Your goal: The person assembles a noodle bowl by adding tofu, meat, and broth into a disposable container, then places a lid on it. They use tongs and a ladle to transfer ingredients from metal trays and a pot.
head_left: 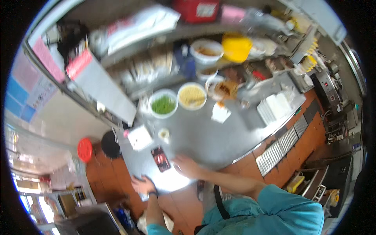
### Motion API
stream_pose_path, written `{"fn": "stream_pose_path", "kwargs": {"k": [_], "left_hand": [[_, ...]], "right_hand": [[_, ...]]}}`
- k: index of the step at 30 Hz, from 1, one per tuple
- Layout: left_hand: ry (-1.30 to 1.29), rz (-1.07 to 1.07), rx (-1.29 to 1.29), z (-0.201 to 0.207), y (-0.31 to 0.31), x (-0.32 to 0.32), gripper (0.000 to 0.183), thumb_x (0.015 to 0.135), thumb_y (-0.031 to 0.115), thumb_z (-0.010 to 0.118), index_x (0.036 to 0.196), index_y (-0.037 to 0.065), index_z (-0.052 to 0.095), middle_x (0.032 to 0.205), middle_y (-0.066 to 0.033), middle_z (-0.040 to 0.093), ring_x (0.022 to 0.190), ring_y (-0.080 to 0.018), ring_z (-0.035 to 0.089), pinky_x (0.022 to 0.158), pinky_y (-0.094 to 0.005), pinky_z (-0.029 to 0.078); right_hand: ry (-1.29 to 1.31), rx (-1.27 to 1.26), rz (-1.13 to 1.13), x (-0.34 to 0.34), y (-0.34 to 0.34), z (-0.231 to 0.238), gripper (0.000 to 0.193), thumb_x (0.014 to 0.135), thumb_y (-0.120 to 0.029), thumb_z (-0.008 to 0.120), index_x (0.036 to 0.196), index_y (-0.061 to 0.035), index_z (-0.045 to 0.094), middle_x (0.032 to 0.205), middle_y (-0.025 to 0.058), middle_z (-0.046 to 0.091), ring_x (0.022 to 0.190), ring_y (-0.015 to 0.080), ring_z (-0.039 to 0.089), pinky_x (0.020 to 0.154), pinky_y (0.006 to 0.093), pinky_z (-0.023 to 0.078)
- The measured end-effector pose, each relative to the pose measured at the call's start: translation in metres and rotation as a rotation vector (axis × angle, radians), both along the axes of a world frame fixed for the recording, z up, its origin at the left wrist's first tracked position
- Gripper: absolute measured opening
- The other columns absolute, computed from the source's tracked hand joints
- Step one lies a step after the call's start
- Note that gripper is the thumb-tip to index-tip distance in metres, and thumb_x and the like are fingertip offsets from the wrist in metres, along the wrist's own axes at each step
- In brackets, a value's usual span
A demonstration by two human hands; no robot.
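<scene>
While our left hand (143,185) spreads its fingers at the edge of the steel counter (196,137), our blurred right hand (186,166) sits apart, just beside the smartphone (161,159) lying there; we cannot tell whether it's closed.

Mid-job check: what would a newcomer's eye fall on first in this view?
Probably the white bowl of chopped greens and, to its right, the white bowl of pale yellow food, toward the far side of the metal table. The bright yellow object behind them also stands out. Nearer, a dark phone lies beyond the left hand, left of the blurred right hand.
</scene>
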State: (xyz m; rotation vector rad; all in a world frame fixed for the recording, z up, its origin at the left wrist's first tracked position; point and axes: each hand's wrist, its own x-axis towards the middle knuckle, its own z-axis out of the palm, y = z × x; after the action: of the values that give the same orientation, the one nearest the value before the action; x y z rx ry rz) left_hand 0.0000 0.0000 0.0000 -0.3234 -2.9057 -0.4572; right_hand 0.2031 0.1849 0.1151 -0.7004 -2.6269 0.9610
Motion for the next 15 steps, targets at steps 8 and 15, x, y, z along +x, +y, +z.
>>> {"fn": "stream_pose_path", "kwargs": {"k": [8, 15], "left_hand": [[-0.007, 0.022, 0.045, 0.018, 0.011, 0.01, 0.07, 0.085, 0.045, 0.063, 0.141, 0.008, 0.042, 0.13, -0.0212, 0.048, 0.125, -0.0381, 0.043, 0.106, -0.0501, 0.033], [-0.098, 0.086, 0.11, 0.034, 0.025, 0.003, 0.063, 0.082, 0.037, 0.068, 0.133, 0.006, 0.047, 0.128, -0.0189, 0.05, 0.124, -0.0373, 0.045, 0.103, -0.0506, 0.035]], "right_hand": [[-0.003, -0.189, -0.228, 0.139, 0.119, 0.096, 0.021, 0.093, -0.017, 0.058, 0.108, -0.0054, 0.066, 0.093, 0.0144, 0.069, 0.083, 0.0318, 0.067, 0.075, 0.0414, 0.053], [0.518, -0.013, -0.305, 0.122, 0.294, 0.269, 0.017, 0.092, -0.01, 0.059, 0.106, -0.0014, 0.064, 0.086, 0.0093, 0.07, 0.078, 0.0152, 0.067, 0.073, 0.0301, 0.053]]}}
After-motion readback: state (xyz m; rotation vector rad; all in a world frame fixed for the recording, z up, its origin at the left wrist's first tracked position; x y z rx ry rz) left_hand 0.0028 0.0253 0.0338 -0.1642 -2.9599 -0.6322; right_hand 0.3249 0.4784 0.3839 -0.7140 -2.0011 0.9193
